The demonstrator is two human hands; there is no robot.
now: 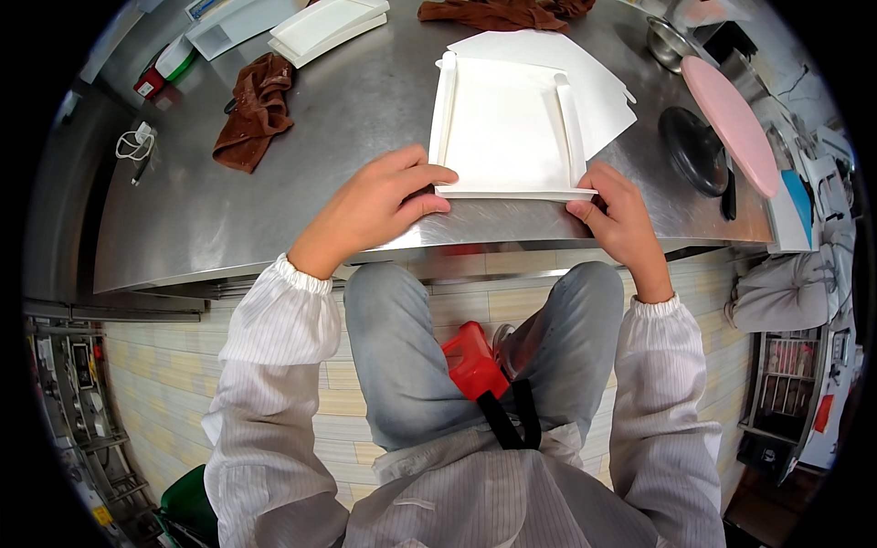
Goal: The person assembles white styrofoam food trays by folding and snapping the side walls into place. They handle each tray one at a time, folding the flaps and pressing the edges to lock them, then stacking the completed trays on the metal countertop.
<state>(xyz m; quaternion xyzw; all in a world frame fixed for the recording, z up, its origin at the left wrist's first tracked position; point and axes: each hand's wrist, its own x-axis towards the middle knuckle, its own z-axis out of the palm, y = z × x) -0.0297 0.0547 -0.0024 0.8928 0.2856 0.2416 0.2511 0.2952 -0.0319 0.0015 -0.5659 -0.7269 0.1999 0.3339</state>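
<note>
A partly folded white cardboard box (507, 123) lies near the front edge of the steel table, its two side walls standing up and its near wall raised. My left hand (388, 201) pinches the near left corner, with fingers over the wall and thumb below it. At the near right corner, my right hand (621, 215) grips the card between thumb and fingers. Flat white card (598, 105) sticks out from under the box to the right and behind.
Brown cloths lie on the steel table (356, 110): one cloth (256, 110) to the left, another (493, 14) at the back. Folded white boxes (324, 32) are stacked behind. Rightward are a black round stand (690, 151), a pink disc (731, 123) and a metal bowl (669, 44).
</note>
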